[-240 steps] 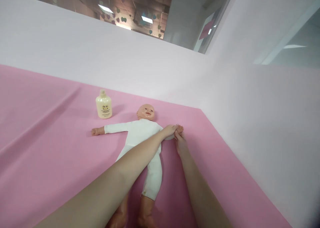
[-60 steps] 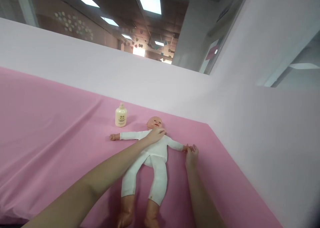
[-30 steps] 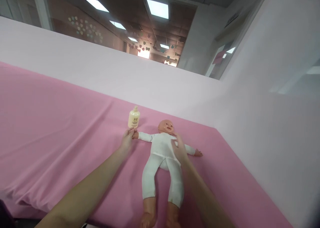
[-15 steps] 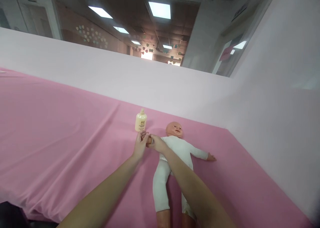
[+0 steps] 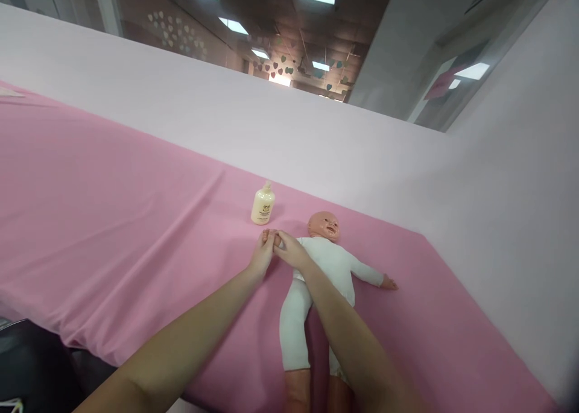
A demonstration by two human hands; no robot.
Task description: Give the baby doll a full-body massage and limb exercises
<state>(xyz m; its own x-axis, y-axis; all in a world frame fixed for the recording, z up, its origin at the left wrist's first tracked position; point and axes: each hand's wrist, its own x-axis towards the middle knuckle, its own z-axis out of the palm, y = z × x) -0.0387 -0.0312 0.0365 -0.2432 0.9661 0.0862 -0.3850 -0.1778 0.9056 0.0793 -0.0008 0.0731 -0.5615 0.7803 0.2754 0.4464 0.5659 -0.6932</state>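
A baby doll (image 5: 332,265) in a white suit lies on its back on the pink sheet (image 5: 149,232), head toward the wall. My left hand (image 5: 262,256) is closed on the doll's hand (image 5: 266,236) at the left of its body. Beside it, my right hand (image 5: 290,250) is wrapped round the same arm near the wrist. My fingers partly hide the doll's hand and wrist. The doll's other arm (image 5: 368,273) stretches out to the right. Just beyond my hands stands a cream pump bottle (image 5: 263,205) with dark print, upright and untouched.
A white wall (image 5: 289,141) rises behind the sheet, with a window (image 5: 253,39) above it that shows ceiling lights and heart-shaped stickers. Another wall (image 5: 511,208) bounds the right side. A black object (image 5: 34,365) is at the lower left, below the sheet's edge.
The view has tilted down and shifted. My left fingers have moved over the doll's hand, and my right hand stays on its arm. Bottle and doll's body keep their places.
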